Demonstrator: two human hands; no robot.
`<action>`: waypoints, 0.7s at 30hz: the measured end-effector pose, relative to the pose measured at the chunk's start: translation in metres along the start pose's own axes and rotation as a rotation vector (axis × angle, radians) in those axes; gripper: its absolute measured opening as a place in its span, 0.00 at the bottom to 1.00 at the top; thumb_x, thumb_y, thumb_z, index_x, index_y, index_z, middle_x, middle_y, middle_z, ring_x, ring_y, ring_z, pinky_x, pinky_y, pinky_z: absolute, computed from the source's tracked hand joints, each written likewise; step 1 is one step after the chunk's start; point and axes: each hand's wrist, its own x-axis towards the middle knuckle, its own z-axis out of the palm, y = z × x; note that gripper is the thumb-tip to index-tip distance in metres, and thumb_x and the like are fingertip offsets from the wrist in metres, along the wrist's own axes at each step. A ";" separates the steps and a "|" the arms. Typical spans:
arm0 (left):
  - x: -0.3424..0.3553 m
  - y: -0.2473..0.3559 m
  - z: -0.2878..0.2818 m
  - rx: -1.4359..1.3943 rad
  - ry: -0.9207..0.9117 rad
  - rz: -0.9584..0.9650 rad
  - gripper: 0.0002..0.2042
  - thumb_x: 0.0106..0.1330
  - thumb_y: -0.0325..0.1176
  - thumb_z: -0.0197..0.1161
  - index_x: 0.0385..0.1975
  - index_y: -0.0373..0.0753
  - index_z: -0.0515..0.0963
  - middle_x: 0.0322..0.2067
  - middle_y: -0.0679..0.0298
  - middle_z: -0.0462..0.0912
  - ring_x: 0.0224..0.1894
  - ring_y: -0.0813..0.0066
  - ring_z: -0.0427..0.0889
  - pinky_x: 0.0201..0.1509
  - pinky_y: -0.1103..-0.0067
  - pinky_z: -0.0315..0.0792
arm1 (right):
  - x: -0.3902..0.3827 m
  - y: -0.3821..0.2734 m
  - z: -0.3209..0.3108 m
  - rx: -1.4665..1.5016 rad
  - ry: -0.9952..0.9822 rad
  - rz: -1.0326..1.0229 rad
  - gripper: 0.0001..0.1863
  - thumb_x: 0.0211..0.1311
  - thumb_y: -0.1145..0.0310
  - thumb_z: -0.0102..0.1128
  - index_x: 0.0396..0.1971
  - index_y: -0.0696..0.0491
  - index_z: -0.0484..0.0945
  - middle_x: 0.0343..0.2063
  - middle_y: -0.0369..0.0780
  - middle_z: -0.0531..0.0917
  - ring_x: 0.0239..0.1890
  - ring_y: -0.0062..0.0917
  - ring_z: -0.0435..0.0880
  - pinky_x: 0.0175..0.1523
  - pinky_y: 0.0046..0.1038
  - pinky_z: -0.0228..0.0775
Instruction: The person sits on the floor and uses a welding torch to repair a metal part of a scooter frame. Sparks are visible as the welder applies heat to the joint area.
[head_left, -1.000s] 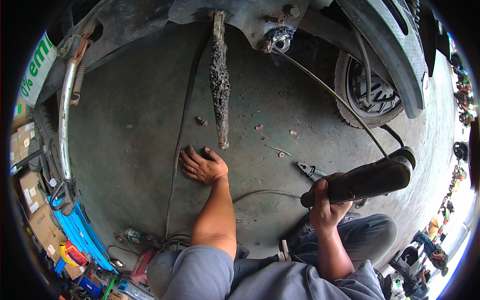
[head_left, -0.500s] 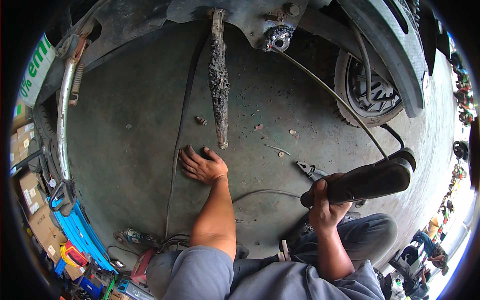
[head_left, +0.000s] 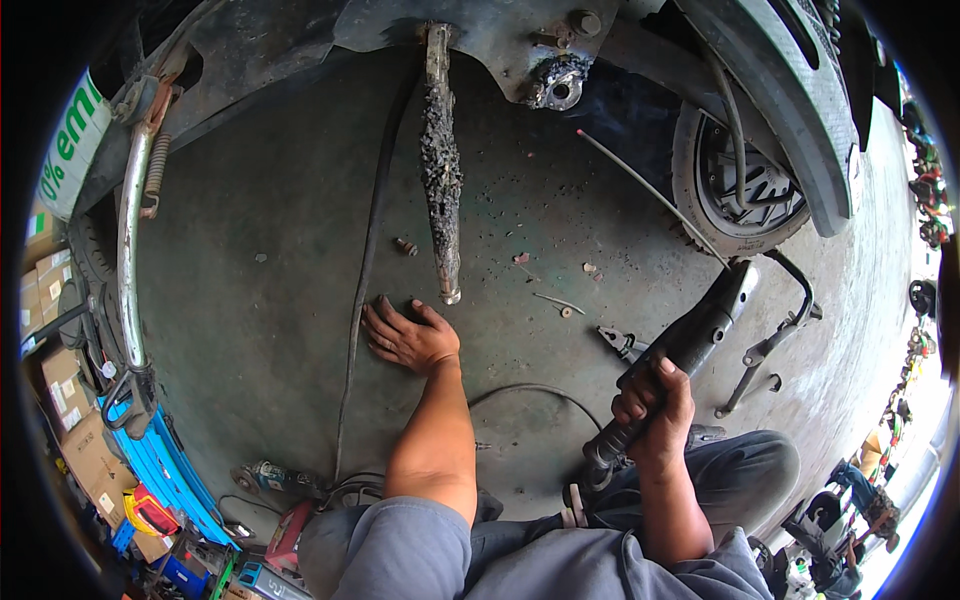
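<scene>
My right hand [head_left: 657, 405] is wrapped round the black handle of a welding electrode holder [head_left: 700, 325]. From the holder's far end a thin welding rod [head_left: 650, 190] slants up and left, its tip glowing red. That tip is apart from the crusted metal lug [head_left: 560, 88] on the vehicle's frame. My left hand [head_left: 412, 338] rests flat on the floor, fingers spread, holding nothing. Just beyond it hangs a long metal bar [head_left: 440, 170], rough with dark weld crust in its middle. Pliers [head_left: 622, 342] lie on the floor, partly behind the holder.
A wheel [head_left: 740, 180] stands at the right, a metal stand leg with spring [head_left: 130, 240] at the left. A black cable [head_left: 366, 260] crosses the floor beside my left hand. A bolt [head_left: 406, 246] and debris lie around. An angle grinder [head_left: 275, 476] sits at lower left.
My right hand has drawn the welding rod away from the lug and turned the holder more upright. The rod's tip now glows red in the open. My left hand stays on the floor.
</scene>
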 end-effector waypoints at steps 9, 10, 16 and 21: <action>-0.002 0.001 0.003 -0.001 0.041 0.024 0.27 0.68 0.47 0.50 0.64 0.42 0.64 0.70 0.55 0.59 0.73 0.55 0.55 0.73 0.53 0.47 | 0.017 0.000 0.010 -0.083 0.045 -0.036 0.15 0.66 0.59 0.60 0.29 0.50 0.65 0.18 0.34 0.66 0.17 0.22 0.68 0.25 0.29 0.65; -0.002 0.001 0.003 0.004 0.045 0.024 0.27 0.68 0.47 0.50 0.64 0.42 0.64 0.70 0.55 0.59 0.73 0.55 0.55 0.73 0.53 0.47 | 0.018 0.000 0.008 -0.100 0.033 -0.027 0.15 0.67 0.57 0.59 0.29 0.49 0.65 0.18 0.33 0.65 0.17 0.21 0.67 0.25 0.27 0.64; -0.004 0.000 0.006 0.016 0.044 0.034 0.27 0.67 0.45 0.52 0.65 0.42 0.64 0.70 0.54 0.59 0.74 0.54 0.54 0.73 0.53 0.48 | 0.044 0.011 0.001 0.346 -0.200 0.287 0.13 0.70 0.56 0.55 0.29 0.46 0.66 0.18 0.27 0.63 0.17 0.13 0.62 0.23 0.19 0.59; -0.006 -0.004 0.010 0.022 0.069 0.060 0.27 0.68 0.46 0.52 0.65 0.41 0.63 0.69 0.54 0.59 0.73 0.55 0.55 0.72 0.53 0.48 | 0.060 0.049 0.008 0.425 -0.315 0.371 0.12 0.70 0.56 0.54 0.31 0.45 0.66 0.17 0.27 0.62 0.16 0.12 0.61 0.21 0.18 0.59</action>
